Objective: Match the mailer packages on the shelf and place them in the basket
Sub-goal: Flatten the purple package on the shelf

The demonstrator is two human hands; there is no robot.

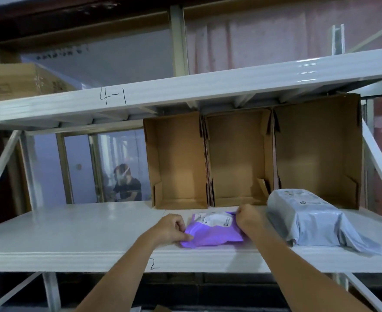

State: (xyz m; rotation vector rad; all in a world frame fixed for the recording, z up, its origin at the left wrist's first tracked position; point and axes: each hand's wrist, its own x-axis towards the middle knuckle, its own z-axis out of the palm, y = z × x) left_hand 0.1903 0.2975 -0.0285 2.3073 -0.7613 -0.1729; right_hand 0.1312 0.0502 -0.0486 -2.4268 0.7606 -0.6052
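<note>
A purple mailer package with a white label lies flat near the front of the white shelf. My left hand pinches its left edge. My right hand grips its far right corner with curled fingers. A larger grey mailer package lies to the right on the same shelf, untouched. No basket is in view.
Three open cardboard boxes stand on their sides at the back of the shelf, with nothing inside. The upper shelf marked "4-1" hangs overhead with a cardboard carton on it. A person sits beyond the rack at the left.
</note>
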